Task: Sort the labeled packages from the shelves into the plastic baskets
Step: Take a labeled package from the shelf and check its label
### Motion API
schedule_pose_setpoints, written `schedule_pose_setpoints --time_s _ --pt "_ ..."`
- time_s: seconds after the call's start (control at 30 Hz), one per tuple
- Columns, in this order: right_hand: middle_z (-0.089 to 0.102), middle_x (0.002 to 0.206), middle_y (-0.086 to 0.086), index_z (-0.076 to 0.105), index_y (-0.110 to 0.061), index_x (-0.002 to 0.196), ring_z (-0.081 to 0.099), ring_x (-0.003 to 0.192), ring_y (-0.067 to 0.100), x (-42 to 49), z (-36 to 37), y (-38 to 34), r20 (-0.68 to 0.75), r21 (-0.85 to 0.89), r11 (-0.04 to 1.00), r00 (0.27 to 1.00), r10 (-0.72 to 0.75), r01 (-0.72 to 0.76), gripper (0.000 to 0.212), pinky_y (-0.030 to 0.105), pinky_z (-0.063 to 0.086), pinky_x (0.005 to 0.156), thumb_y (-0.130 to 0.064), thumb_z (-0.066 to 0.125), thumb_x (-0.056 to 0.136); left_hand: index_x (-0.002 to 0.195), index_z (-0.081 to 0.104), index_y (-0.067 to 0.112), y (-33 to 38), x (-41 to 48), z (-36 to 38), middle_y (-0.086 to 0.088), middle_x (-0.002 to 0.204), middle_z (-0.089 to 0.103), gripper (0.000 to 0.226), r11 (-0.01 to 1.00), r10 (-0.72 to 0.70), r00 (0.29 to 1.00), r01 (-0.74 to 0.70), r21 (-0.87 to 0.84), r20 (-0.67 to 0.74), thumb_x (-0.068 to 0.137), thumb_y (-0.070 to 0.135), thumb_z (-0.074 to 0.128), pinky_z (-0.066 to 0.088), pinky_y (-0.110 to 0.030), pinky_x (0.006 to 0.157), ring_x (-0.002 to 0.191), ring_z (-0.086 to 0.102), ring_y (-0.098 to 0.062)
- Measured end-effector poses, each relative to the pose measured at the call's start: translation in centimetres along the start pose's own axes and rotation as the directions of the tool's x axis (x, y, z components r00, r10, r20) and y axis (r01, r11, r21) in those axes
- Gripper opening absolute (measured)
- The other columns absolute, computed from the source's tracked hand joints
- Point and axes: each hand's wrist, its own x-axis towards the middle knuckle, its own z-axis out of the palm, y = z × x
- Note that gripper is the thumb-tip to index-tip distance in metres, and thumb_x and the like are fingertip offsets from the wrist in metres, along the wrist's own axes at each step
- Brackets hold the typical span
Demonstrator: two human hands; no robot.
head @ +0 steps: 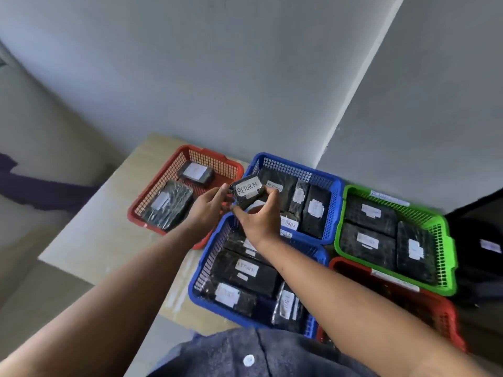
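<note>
Over the near rim of the far blue basket (pixel 335 208), in the head view, both hands hold one small black package (pixel 246 195) in the air. Its white label reads RETURN and faces the camera. The left hand (pixel 209 205) pinches the left end of it, and the right hand (pixel 258 219) grips the right side with curled fingers. The far blue basket and the near blue basket (pixel 200 276) both contain black labelled packages, and some of the labels read RETURN. The red basket (pixel 158 191) at the left contains two packages. The green basket (pixel 443 248) at the right contains three. A second red basket (pixel 435 317) stands beside the right forearm. The baskets at the left stand on a pale table (pixel 89 235).
</note>
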Motion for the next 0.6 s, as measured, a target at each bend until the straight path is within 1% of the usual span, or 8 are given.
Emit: schedule_pose_setpoints --time_s 0.03,0.1,0.2,0.23,0.33,0.43,0.47,0.6 --pt "0.064 0.121 -0.005 0.041 -0.036 0.121 0.069 0.103 0.015 0.3 1.1 -0.4 -0.027 -0.010 1.000 1.000 0.009 -0.009 0.078 0.037 0.061 0.085 -0.056 0.091 0.064 0.108 0.077 0.021 0.3 1.1 -0.9 -0.002 0.100 0.080 0.063 1.000 0.003 0.999 -0.002 -0.021 0.042 0.094 0.077 0.053 0.057 -0.037 0.082 0.085 0.072 -0.016" --pt "0.063 0.122 -0.004 0.042 -0.032 0.122 0.068 0.105 0.013 0.8 3.2 -1.4 -0.067 -0.027 0.999 0.998 0.019 -0.020 0.078 0.030 0.059 0.085 -0.051 0.094 0.067 0.110 0.078 0.021 0.6 3.1 -2.8 0.000 0.097 0.080 0.057 1.000 0.016 0.994 -0.014 -0.022 0.108 0.098 0.072 0.055 0.057 -0.033 0.078 0.083 0.071 -0.013" --pt "0.061 0.123 -0.003 0.044 -0.025 0.125 0.065 0.101 0.008 1.3 5.8 -2.7 -0.117 -0.051 0.998 0.993 0.025 -0.031 0.080 0.008 0.050 0.076 -0.043 0.097 0.068 0.113 0.077 0.020 0.6 5.9 -4.9 0.000 0.096 0.080 0.047 0.999 0.022 0.987 -0.027 0.031 0.162 0.098 0.063 0.064 0.059 -0.030 0.076 0.080 0.073 -0.009" --pt "0.060 0.123 -0.002 0.045 -0.023 0.126 0.064 0.101 0.007 1.4 6.6 -3.0 -0.138 -0.066 0.997 0.990 0.029 -0.039 0.081 0.004 0.046 0.073 -0.041 0.097 0.068 0.112 0.076 0.019 0.6 6.6 -5.4 0.000 0.094 0.079 0.046 0.999 0.021 0.982 -0.027 0.033 0.188 0.097 0.061 0.067 0.061 -0.031 0.077 0.080 0.073 -0.010" --pt "0.058 0.126 -0.004 0.043 -0.025 0.131 0.064 0.102 0.008 1.2 8.7 -3.5 -0.175 -0.098 0.992 0.983 0.062 -0.080 0.084 0.008 0.047 0.070 -0.045 0.096 0.069 0.111 0.076 0.014 0.2 8.5 -6.6 -0.003 0.093 0.078 0.041 1.000 -0.003 0.969 0.000 0.013 0.246 0.097 0.052 0.072 0.064 -0.033 0.080 0.084 0.073 -0.015" --pt "0.057 0.127 -0.005 0.042 -0.024 0.134 0.064 0.107 0.012 1.3 10.4 -3.3 -0.197 -0.147 0.984 0.978 0.074 -0.104 0.087 0.028 0.057 0.080 -0.043 0.097 0.068 0.110 0.075 0.011 -0.1 10.1 -7.3 -0.011 0.097 0.079 0.035 0.999 -0.041 0.964 0.042 -0.001 0.262 0.099 0.044 0.073 0.066 -0.040 0.082 0.088 0.076 -0.023" --pt "0.056 0.128 -0.004 0.042 -0.023 0.136 0.063 0.110 0.013 1.5 10.8 -3.3 -0.192 -0.166 0.980 0.979 0.075 -0.107 0.089 0.031 0.057 0.083 -0.042 0.097 0.068 0.109 0.075 0.012 -0.2 10.4 -7.5 -0.011 0.097 0.080 0.033 0.999 -0.052 0.964 0.052 0.006 0.262 0.100 0.043 0.072 0.066 -0.043 0.082 0.087 0.077 -0.025" --pt "0.048 0.140 -0.001 0.036 -0.021 0.148 0.051 0.127 0.012 2.2 11.3 -2.5 -0.087 -0.292 0.956 0.996 0.019 -0.044 0.102 0.020 0.046 0.097 -0.051 0.094 0.069 0.109 0.074 0.013 -0.2 12.0 -8.4 -0.010 0.095 0.080 0.029 0.996 -0.085 0.973 0.079 0.037 0.217 0.105 0.040 0.065 0.066 -0.039 0.070 0.082 0.079 -0.025"
